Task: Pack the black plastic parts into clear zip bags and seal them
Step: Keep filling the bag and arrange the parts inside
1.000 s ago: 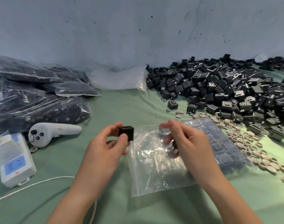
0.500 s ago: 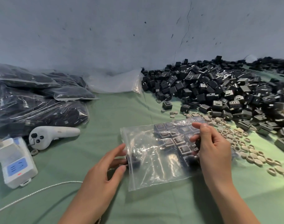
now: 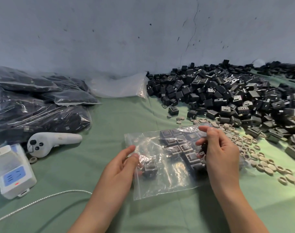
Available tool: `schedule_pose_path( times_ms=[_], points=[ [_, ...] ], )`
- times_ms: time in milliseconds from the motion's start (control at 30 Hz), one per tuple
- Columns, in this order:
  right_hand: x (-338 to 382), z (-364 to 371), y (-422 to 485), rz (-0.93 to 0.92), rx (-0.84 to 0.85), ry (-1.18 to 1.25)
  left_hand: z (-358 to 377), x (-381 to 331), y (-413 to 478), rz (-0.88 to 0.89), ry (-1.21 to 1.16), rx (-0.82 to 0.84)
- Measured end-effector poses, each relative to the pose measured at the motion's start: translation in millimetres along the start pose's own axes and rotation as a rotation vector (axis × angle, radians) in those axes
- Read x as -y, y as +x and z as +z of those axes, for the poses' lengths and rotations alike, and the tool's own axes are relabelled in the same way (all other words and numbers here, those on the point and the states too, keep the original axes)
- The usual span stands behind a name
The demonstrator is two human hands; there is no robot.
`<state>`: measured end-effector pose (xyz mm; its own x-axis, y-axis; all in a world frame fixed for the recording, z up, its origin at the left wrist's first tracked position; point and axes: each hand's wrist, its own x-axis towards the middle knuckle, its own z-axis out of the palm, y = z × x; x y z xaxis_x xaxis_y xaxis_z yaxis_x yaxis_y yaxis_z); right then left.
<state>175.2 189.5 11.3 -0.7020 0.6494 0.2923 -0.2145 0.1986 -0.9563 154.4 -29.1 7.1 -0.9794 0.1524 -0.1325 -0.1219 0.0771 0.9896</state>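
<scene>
The zip bag lies on the green cloth between both hands. The left hand pinches the bag's left edge between thumb and forefinger, and one black part sits inside the plastic just beside those fingertips. The right hand is curled on the bag's right side, gripping it over the packed parts. It may also be pinching a part, but the glare hides that. The loose pile lies behind, to the right.
</scene>
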Motion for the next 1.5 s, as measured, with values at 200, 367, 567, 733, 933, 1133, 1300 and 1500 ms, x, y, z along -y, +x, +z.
schedule_pose_path(
  times_ms=[200,367,567,733,933,1133,1300,1500],
  points=[
    [2.5,13.9,26.3,-0.015,0.011,0.006,9.5,-2.3,12.4,-0.074,0.024,-0.037],
    [3.2,22.8,43.9,-0.053,0.052,-0.002,5.6,-5.4,15.9,-0.155,0.001,-0.061],
    [1.5,30.2,56.7,-0.113,0.137,-0.117,4.9,-16.4,13.9,-0.29,-0.06,-0.011],
    [-3.3,30.8,61.2,-0.208,0.177,-0.315,4.1,-23.6,19.2,-0.303,-0.127,0.172],
    [-9.5,26.6,68.6,-0.218,0.207,-0.366,12.4,-31.3,21.1,-0.382,-0.243,0.196],
    [-9.5,25.6,68.6,-0.235,0.213,-0.399,6.3,-30.5,23.9,-0.347,-0.262,0.138],
    [-9.1,23.4,65.4,-0.266,0.222,-0.417,4.9,-28.9,22.7,-0.373,-0.283,0.153],
    [-12.5,23.9,66.2,-0.272,0.242,-0.429,16.0,-24.1,25.5,-0.362,-0.259,0.274]
  ],
)
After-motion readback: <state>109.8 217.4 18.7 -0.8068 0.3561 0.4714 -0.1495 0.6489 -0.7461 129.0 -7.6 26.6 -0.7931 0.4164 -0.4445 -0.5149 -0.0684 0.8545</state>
